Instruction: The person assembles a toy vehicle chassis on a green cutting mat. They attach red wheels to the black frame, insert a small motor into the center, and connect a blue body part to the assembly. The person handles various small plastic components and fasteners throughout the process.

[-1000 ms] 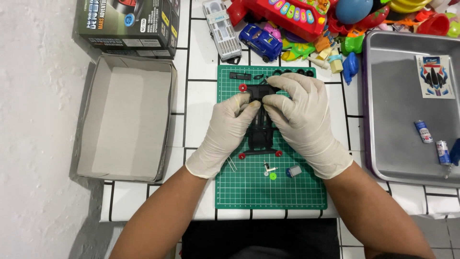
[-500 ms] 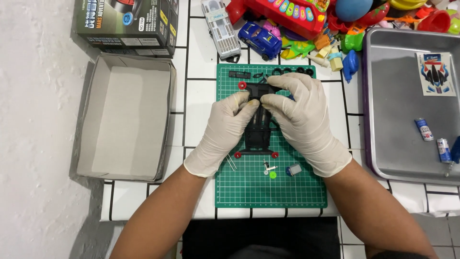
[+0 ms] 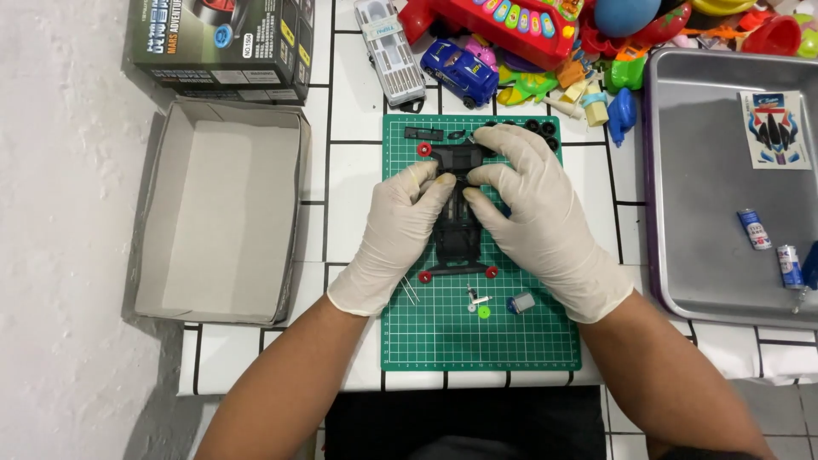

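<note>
Black toy-car chassis [image 3: 456, 243] on green cutting mat [image 3: 443, 341], pinched by left hand [image 3: 400, 230] and right hand [image 3: 532, 217]; assembly underway; loose small parts [image 3: 494, 304] just below chassis.

Both gloved hands [image 3: 477, 213] grip black chassis [image 3: 457, 240].

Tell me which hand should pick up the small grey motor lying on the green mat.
Right, probably. The grey motor lies just below the right hand, on its side of the black chassis. The left hand would have to cross over.
</note>
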